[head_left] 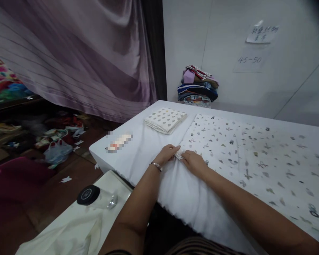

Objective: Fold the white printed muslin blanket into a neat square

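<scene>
A white cloth with small grey and brown prints [223, 141] lies spread over the right part of the white-covered table [138, 141]. At its near left corner my left hand [168, 153] pinches the gathered edge, with a bracelet on the wrist. Close beside it on the right, my right hand [195, 163] is closed on the same edge, its fingertips pointing left. Layers of the corner show between the two hands. Beyond them sits a folded white cloth with grey heart-like prints [166, 119].
A blurred-out small item [119, 142] lies on the table's left. On a lower side surface, a clear jar with a black lid [89, 194] lies on its side near pale fabric [66, 233]. Folded clothes [198, 86] are piled by the wall; a purple curtain [95, 53] hangs left.
</scene>
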The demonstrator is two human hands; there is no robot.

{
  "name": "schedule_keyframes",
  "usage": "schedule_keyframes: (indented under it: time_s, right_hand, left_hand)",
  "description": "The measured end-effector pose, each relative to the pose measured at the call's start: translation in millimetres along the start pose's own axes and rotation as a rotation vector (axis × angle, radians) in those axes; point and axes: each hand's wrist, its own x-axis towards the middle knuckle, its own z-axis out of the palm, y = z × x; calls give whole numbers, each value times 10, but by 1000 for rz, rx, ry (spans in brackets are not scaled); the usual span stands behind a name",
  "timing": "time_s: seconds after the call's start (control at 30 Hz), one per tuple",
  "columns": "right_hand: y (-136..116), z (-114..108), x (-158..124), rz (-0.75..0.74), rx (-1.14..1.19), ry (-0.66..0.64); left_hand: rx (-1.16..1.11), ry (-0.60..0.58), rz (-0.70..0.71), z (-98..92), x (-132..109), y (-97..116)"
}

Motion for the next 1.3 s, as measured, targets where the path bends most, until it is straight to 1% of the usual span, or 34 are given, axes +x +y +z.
schedule_keyframes:
  time_s: [0.07, 0.17, 0.27, 0.57, 0.73, 0.93, 1.07, 1.13, 1.23, 1.3]
  right_hand:
    - [35, 26, 16, 15, 67, 16]
    - [84, 56, 45, 33, 151, 41]
    - [97, 61, 58, 42, 181, 54]
    - [-21, 44, 52, 64, 55, 54]
    - [16, 81, 63, 42, 144, 112]
    - [70, 99, 89, 38, 376, 209]
    - [109, 131, 104, 31, 493, 235]
    - [109, 145, 104, 56, 541, 289]
    - [68, 148, 107, 50, 495, 340]
    - [24, 141, 115, 34, 424, 333]
  left_hand:
    - [-88, -98, -5, -67, -31, -3]
    - [-188, -222, 31, -151, -63, -31]
    - [-245, -272, 54, -167, -70, -65]
    - [-296, -217, 49, -89, -54, -67]
    - [-334, -220, 40, -96, -74, -55]
    - [-357, -211, 58, -92, -88, -51]
    - [-331, -195, 66, -83, -95, -33]
    - [-326, -193, 64, -82, -102, -21]
    - [-319, -194, 72, -82, -113, -11]
    - [-305, -201, 93, -81, -117, -13]
